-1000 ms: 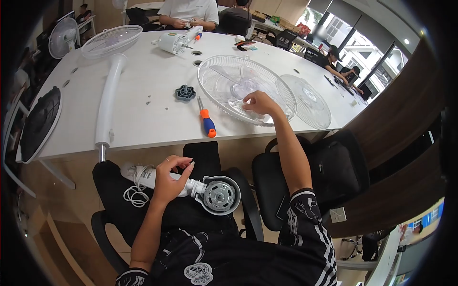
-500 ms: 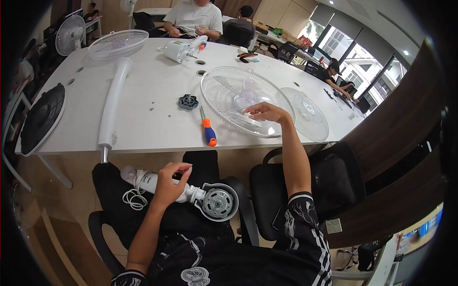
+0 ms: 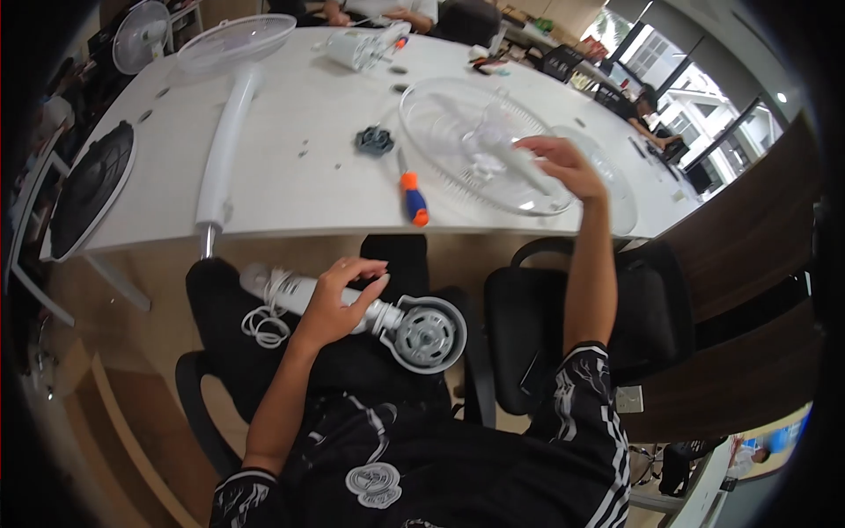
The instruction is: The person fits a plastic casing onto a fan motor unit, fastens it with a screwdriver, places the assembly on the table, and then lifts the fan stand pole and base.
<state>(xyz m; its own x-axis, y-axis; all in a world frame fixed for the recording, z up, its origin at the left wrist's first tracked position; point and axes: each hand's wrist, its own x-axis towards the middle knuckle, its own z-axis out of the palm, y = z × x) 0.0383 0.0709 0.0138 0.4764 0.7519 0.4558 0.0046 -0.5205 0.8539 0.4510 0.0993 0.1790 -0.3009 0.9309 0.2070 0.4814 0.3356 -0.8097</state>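
My left hand (image 3: 341,304) rests over the white fan neck on my lap, thumb and fingers apart. The fan motor head (image 3: 427,334) shows its round metal face in a white housing, with a coiled white cable (image 3: 267,326) at the other end. Over the right part of the clear-white fan grille (image 3: 440,145) on the table, my right hand (image 3: 550,158) reaches with fingers stretched and slightly apart; nothing is visible between them. A translucent fan blade lies in the grille. Left of it are a dark star-shaped knob (image 3: 374,140) and an orange-blue screwdriver (image 3: 413,199).
The white stand tube (image 3: 231,150) lies on the table (image 3: 290,194), beside a black round base (image 3: 92,189). Another grille (image 3: 236,40) and a white motor (image 3: 354,48) lie farther back. Across the table a person's hands (image 3: 400,18) show. A black chair (image 3: 563,317) stands right.
The view has tilted down, so the table sits higher in frame. My right hand has moved right over the grille, away from its centre. My left hand stays over the fan neck, its fingers still apart.
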